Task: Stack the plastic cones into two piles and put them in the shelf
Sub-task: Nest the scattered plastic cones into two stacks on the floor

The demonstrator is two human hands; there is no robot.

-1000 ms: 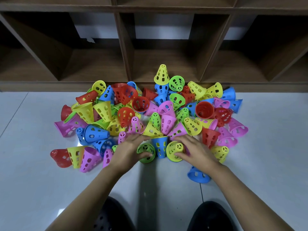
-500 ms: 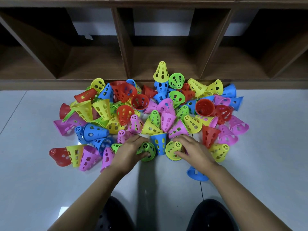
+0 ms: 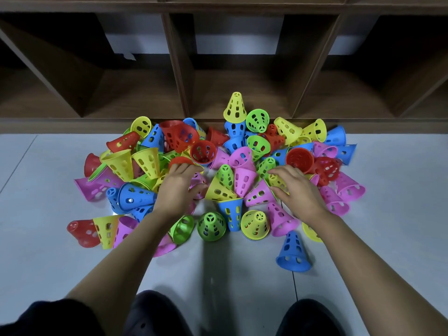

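Several perforated plastic cones [image 3: 242,175] in red, yellow, green, blue and pink lie jumbled on the floor in front of a dark wooden shelf [image 3: 179,76]. My left hand [image 3: 178,190] reaches into the left middle of the heap. Its thumb and fingers close round a small pink cone [image 3: 198,184], and its fingertips touch a red cone [image 3: 180,161]. My right hand [image 3: 297,190] reaches in on the right, with thumb and forefinger round a yellow cone [image 3: 278,181]. At the front a green cone [image 3: 211,225] and a yellow cone [image 3: 255,224] stand free.
The shelf's bottom compartments [image 3: 242,93] stand open just behind the heap. A lone blue cone [image 3: 293,253] stands near my right forearm. Grey tiled floor [image 3: 48,263] spreads on both sides. My dark shoes [image 3: 155,314] are at the bottom edge.
Both hands have left the green and yellow cones at the front and moved forward into the heap. The left now holds a pink cone, the right a yellow one.
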